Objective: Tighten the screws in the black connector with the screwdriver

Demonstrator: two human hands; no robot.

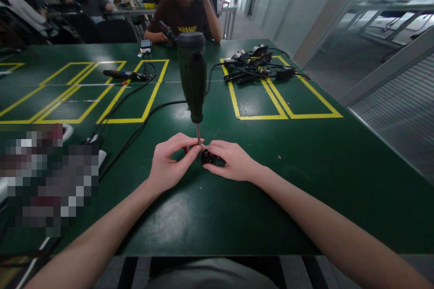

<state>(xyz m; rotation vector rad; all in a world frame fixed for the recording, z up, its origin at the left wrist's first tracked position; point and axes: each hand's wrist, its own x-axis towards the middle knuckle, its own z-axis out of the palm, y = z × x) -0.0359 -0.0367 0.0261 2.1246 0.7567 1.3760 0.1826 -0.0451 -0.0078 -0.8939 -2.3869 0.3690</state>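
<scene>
A screwdriver (pixel 193 72) with a thick dark green and black handle stands upright, handle on top, its thin metal shaft pointing down. My left hand (pixel 171 160) pinches the shaft low down between thumb and fingertips. Just right of the shaft's lower end, a small black round part (pixel 205 157) with a raised hollow centre sits on the table. The fingers and thumb of my right hand (pixel 230 160) close around that part from the right. Fingers hide the shaft's tip, so whether it touches the black part I cannot tell.
Yellow tape rectangles mark the green table (pixel 254 216). A pile of black cables and devices (pixel 259 65) lies at the back right. A corded pen-like tool (pixel 124 74) rests back left, and its cable runs forward. A person (pixel 185 13) sits opposite. Blurred-out items (pixel 61 180) are at left.
</scene>
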